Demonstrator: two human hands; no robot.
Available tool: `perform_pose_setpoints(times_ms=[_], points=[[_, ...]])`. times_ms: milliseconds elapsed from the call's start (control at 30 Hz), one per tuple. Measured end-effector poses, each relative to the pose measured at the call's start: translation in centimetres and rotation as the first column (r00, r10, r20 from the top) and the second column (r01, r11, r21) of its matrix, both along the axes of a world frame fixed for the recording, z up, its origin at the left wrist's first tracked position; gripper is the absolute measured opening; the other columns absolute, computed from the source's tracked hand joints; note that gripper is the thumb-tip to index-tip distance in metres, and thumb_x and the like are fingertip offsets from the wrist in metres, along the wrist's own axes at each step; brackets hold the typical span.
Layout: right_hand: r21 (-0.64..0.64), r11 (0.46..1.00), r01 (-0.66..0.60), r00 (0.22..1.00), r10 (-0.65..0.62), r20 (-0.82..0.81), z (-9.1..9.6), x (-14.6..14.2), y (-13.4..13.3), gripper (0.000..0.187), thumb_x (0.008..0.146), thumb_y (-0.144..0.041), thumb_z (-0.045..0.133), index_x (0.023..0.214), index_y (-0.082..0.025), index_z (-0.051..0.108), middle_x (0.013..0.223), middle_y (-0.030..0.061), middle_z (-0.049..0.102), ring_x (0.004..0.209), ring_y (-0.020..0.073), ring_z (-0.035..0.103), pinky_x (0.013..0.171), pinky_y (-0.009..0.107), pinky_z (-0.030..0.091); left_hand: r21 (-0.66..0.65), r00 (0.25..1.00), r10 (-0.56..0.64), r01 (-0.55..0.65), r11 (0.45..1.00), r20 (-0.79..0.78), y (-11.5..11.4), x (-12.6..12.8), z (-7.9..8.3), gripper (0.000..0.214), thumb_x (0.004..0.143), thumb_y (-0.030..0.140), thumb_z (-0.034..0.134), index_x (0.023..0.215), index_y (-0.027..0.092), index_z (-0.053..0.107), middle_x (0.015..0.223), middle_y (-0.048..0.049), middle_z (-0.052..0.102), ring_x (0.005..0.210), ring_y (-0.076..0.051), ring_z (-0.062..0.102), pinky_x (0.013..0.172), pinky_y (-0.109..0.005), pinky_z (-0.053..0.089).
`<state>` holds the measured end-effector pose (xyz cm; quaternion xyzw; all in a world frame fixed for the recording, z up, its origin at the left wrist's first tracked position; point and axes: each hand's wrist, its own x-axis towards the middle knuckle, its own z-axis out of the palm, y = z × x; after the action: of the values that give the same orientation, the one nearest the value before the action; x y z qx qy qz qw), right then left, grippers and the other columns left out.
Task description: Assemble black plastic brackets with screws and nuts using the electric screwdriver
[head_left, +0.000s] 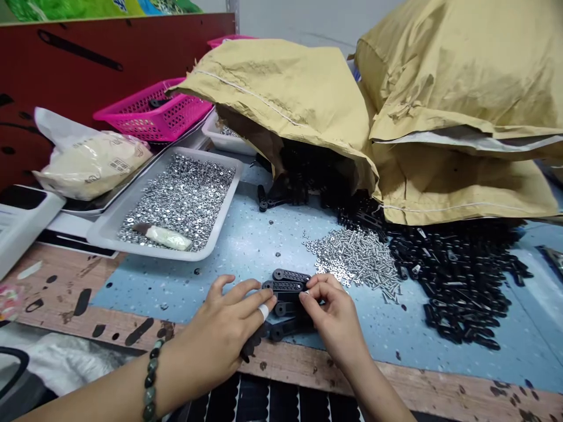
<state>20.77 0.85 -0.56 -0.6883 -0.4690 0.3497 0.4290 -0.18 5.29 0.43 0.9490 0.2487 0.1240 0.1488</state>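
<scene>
Several black plastic bars (287, 285) lie in a small row on the blue mat near the table's front edge. My left hand (229, 328), with a white plaster on one finger and a bead bracelet at the wrist, rests on their left ends with fingers stretched out. From the right, my right hand (329, 310) pinches the end of one black bar with curled fingers. A heap of silver screws (352, 258) lies just behind my right hand.
A large pile of black plastic parts (461, 281) spills from tan sacks (308, 94) at the back right. A white tray of silver nuts (176, 199) with a small brush stands at left, beside a pink basket (153, 111) and a plastic bag (92, 164).
</scene>
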Motion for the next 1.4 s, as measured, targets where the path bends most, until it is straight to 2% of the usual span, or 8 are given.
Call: perform_pose_setpoints(times_ms=[267,433,667,767,867,967,1100,1400], points=[[-0.039,0.999,-0.023,1.000,0.023,-0.013,0.1,-0.1,0.1,0.026,0.077,-0.032,0.058,0.056,-0.018,0.053,0.085,0.0056,0.052,0.065,0.0154,0.052,0.050,0.027,0.040,-0.001,0.999,-0.031,0.031,1.000,-0.027,0.4,0.2,0.6,0.051,0.078,0.007,0.047,0.127,0.017,0.052,0.126,-0.0054,0.060,0.116,-0.028,0.046,0.098,-0.046,0.015],[-0.019,0.996,-0.090,0.982,0.092,0.167,0.2,-0.3,0.1,0.024,0.080,-0.028,0.053,0.058,-0.019,0.050,0.081,0.0050,0.053,0.064,0.0149,0.052,0.052,0.027,0.042,-0.021,0.999,-0.035,0.034,0.999,-0.035,0.4,0.6,0.3,0.054,0.078,0.007,0.048,0.130,0.018,0.049,0.123,-0.0060,0.061,0.113,-0.028,0.047,0.099,-0.047,0.016],[-0.024,0.987,-0.162,0.705,0.133,0.697,1.1,0.3,0.0,0.024,0.080,-0.039,0.063,0.072,-0.019,0.051,0.081,0.0058,0.052,0.061,0.0172,0.051,0.046,0.028,0.038,-0.124,0.998,-0.015,0.007,0.992,-0.063,1.1,0.9,1.5,0.052,0.076,0.010,0.052,0.127,0.021,0.052,0.129,-0.0087,0.053,0.119,-0.032,0.041,0.098,-0.053,0.024],[0.104,0.924,-0.367,0.733,0.219,0.644,2.2,-0.7,-0.4,0.022,0.085,-0.032,0.059,0.102,-0.019,0.056,0.107,0.0114,0.052,0.082,0.0207,0.057,0.060,0.031,0.050,-0.261,0.999,0.019,-0.030,0.965,-0.045,1.2,0.8,2.4,0.037,0.082,0.010,0.047,0.114,0.024,0.060,0.138,-0.0042,0.046,0.125,-0.029,0.036,0.101,-0.051,0.028],[0.240,0.807,-0.540,0.763,0.349,0.544,2.8,-1.7,-0.5,0.011,0.090,-0.016,0.048,0.095,-0.020,0.057,0.104,0.0084,0.053,0.087,0.0182,0.056,0.070,0.030,0.050,-0.411,0.995,0.101,-0.088,0.907,0.008,1.0,0.6,2.7,0.033,0.091,0.015,0.039,0.115,0.027,0.059,0.144,0.0001,0.038,0.131,-0.025,0.030,0.105,-0.048,0.030],[0.278,0.883,-0.379,0.903,0.288,0.318,2.6,-1.4,-0.2,0.013,0.089,-0.016,0.050,0.077,-0.020,0.055,0.090,0.0047,0.051,0.078,0.0156,0.054,0.063,0.027,0.048,-0.459,0.973,0.230,-0.190,0.868,0.032,1.0,0.0,2.6,0.040,0.098,0.023,0.030,0.135,0.031,0.042,0.149,0.0017,0.030,0.135,-0.023,0.026,0.107,-0.048,0.031],[0.061,0.991,-0.119,0.993,0.118,0.027,1.3,0.3,0.7,0.022,0.084,-0.029,0.058,0.065,-0.019,0.053,0.091,0.0049,0.049,0.069,0.0140,0.050,0.047,0.023,0.040,-0.297,0.982,0.188,-0.188,0.936,-0.030,1.4,-0.6,2.0,0.040,0.096,0.020,0.035,0.134,0.031,0.044,0.145,0.0002,0.040,0.132,-0.027,0.030,0.103,-0.053,0.028],[-0.029,0.988,-0.155,0.984,0.152,-0.089,0.6,0.6,2.1,0.025,0.076,-0.030,0.060,0.055,-0.019,0.052,0.083,0.0038,0.050,0.076,0.0174,0.051,0.064,0.030,0.041,-0.080,0.992,-0.008,-0.002,0.997,-0.126,1.5,-0.6,0.9,0.057,0.082,0.011,0.046,0.137,0.023,0.039,0.137,-0.0027,0.051,0.123,-0.029,0.040,0.098,-0.052,0.017]])
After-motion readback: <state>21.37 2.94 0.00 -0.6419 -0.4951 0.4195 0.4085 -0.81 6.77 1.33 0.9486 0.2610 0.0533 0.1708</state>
